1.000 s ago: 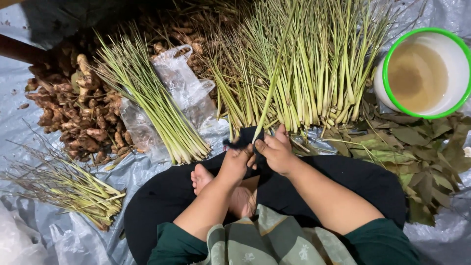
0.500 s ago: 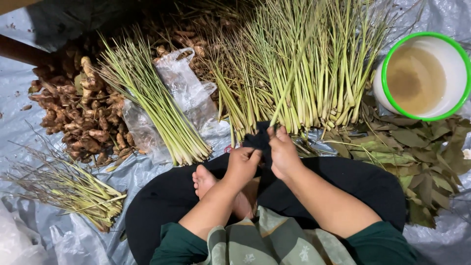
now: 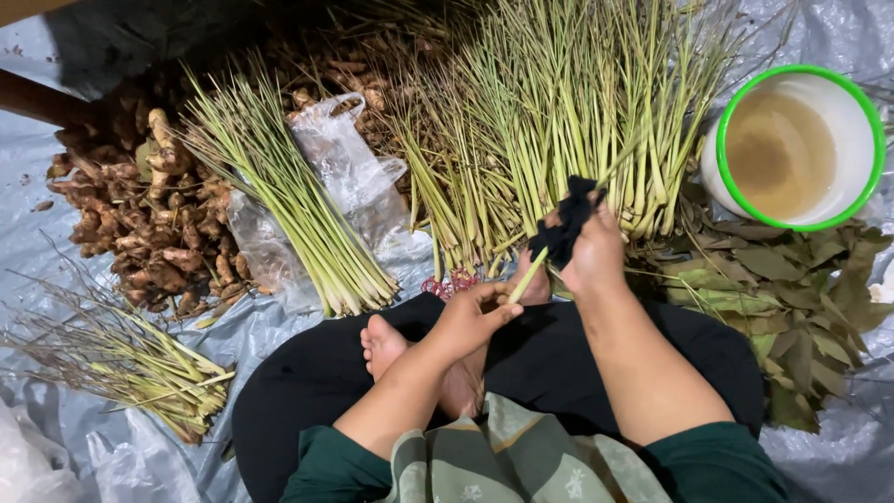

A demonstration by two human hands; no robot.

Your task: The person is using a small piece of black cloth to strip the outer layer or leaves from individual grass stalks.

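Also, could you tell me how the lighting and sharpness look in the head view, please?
Head view: even, soft light with no hard shadows; mild glare on the grey plastic sheet and the clear plastic bag; the top left corner falls dark; the left hand, right hand with its black cloth, and the lemongrass stalks are sharp, without noticeable blur.

hands: 2, left hand (image 3: 470, 317), right hand (image 3: 591, 253) | black cloth (image 3: 568, 224): 1 | white bowl (image 3: 793, 147): 1, far right | clear plastic bag (image 3: 345, 177): 1 | ginger root pile (image 3: 140, 219): 1, left | loose lemongrass bundle (image 3: 279, 191): 1 | bare foot (image 3: 384, 343): 1
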